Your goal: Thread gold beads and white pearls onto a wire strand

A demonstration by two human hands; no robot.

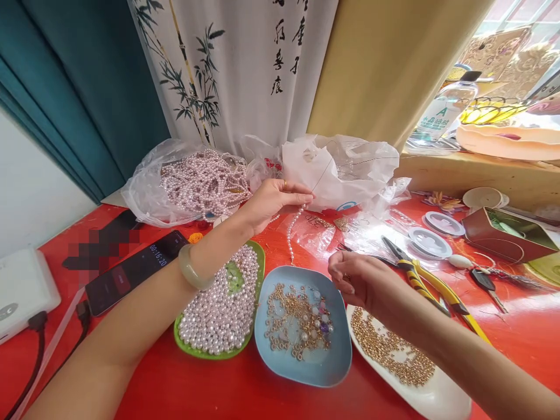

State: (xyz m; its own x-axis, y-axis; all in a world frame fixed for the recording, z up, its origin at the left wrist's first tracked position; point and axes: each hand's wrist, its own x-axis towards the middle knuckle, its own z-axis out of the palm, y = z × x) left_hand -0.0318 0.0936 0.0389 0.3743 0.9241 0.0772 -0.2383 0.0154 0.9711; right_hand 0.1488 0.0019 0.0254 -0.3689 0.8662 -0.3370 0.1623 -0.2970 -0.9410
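My left hand (pixel 275 201) is closed in a pinch above the blue tray's far side. A strand of small pale beads (pixel 289 236) hangs from its fingertips, and a thin wire or thread (pixel 322 175) slants up to the right from them. My right hand (pixel 352 274) hovers at the right rim of the blue tray (pixel 301 373), fingers curled together; whatever they may hold is hidden. Gold pins, rings and a few coloured beads lie in that tray. To its left, a green tray (pixel 261 274) is full of pinkish pearl beads (pixel 216 326). Gold beads (pixel 389 350) fill part of a white dish (pixel 437 402) below my right forearm.
Behind the trays sit a bag of pearl strands (pixel 201 181) and a white plastic bag (pixel 315 169). Yellow-handled pliers (pixel 415 280), clear spools (pixel 431 242) and a key (pixel 490 289) lie at the right. A phone (pixel 135 271) and a white device (pixel 26 291) occupy the left.
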